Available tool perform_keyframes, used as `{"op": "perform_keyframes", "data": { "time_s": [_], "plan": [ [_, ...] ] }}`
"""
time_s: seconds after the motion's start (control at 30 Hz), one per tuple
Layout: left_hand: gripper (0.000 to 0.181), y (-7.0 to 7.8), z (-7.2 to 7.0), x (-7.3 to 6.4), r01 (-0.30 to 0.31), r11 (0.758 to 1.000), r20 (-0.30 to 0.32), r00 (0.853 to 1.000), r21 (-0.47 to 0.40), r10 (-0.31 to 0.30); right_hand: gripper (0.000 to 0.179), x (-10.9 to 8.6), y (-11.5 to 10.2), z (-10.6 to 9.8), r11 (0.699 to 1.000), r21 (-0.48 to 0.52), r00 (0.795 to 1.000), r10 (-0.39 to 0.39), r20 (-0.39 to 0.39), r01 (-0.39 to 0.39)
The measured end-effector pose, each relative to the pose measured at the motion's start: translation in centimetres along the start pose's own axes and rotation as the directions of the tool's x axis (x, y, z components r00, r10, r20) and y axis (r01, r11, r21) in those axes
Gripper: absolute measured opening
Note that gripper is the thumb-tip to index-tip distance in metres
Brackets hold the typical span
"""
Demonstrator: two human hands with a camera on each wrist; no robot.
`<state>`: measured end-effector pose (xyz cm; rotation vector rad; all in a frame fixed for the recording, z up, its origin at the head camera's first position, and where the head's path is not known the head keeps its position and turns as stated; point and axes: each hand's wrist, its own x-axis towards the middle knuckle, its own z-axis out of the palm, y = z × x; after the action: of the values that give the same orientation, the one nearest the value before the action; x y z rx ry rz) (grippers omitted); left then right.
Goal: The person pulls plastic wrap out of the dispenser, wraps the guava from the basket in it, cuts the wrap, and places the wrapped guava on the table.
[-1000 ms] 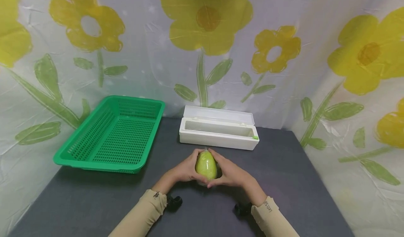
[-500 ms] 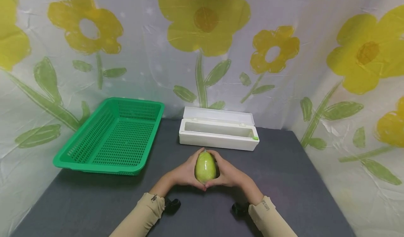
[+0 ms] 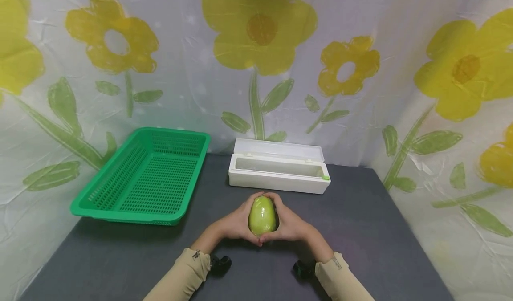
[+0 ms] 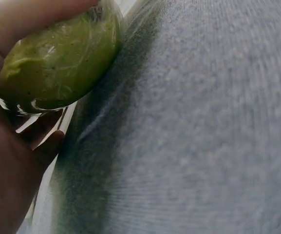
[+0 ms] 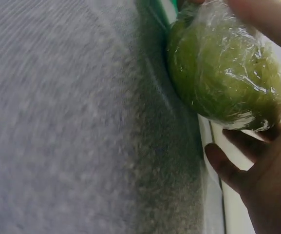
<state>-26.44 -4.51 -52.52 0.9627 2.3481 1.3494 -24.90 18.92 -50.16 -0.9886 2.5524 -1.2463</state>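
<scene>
Between both hands is a green, egg-shaped fruit point(image 3: 262, 216) wrapped in clear plastic film, held low over the dark table. My left hand point(image 3: 240, 221) curves round its left side, thumb towards me and fingers at the far side. From the right, my right hand point(image 3: 289, 223) grips it the same way, and the two thumbs meet at the near end. Creased, shiny film shows over the fruit point(image 5: 223, 73) in the right wrist view. In the left wrist view, the thumb lies along the wrapped fruit point(image 4: 62, 61), with the fingertips beneath it.
A green slotted plastic basket point(image 3: 186, 194) stands at the back left. Behind the hands lies a long white box point(image 3: 276, 181) with its lid raised and a small green tab at its right end. A flower-printed curtain point(image 3: 184, 69) surrounds the grey-black table point(image 3: 360, 229).
The fruit stays in both hands, turned slightly so its pointed tip with gathered film no longer shows at the top. The thumbs have closed together at its near end. The view tilts up a little.
</scene>
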Motion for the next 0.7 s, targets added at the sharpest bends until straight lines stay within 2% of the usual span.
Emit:
{"op": "perform_keyframes", "data": {
  "time_s": [0.17,0.3,0.4,0.53,0.63,0.7],
  "plan": [
    [0.139,0.01,-0.12,0.11,0.0,1.0,0.02,1.0,0.017,0.0,0.116,0.04,0.4,0.2,0.997,0.071,1.0,-0.003,-0.018,0.004],
    [0.141,-0.1,-0.16,0.18,-0.003,1.0,0.015,1.0,0.031,0.003,0.117,-0.04,0.73,0.36,0.996,0.081,0.999,-0.021,-0.048,0.025],
    [0.143,-0.2,-0.24,0.1,-0.002,1.0,0.001,1.0,0.029,0.002,0.119,-0.09,0.71,0.34,0.999,0.037,0.999,-0.019,-0.042,0.021],
    [0.143,-0.24,-0.29,-0.2,-0.011,1.0,-0.003,1.0,-0.009,0.011,0.124,-0.12,0.37,0.37,1.0,-0.029,1.0,0.01,0.022,-0.01],
    [0.142,-0.05,-0.25,-0.26,-0.018,1.0,0.0,1.0,-0.008,0.018,0.113,-0.1,0.07,0.57,0.997,-0.069,0.999,0.022,0.048,-0.018],
    [0.142,0.26,-0.25,-0.2,-0.016,1.0,0.001,1.0,0.017,0.016,0.102,-0.1,-0.14,0.71,0.996,-0.09,0.999,0.019,0.034,-0.016]
  ]
}}
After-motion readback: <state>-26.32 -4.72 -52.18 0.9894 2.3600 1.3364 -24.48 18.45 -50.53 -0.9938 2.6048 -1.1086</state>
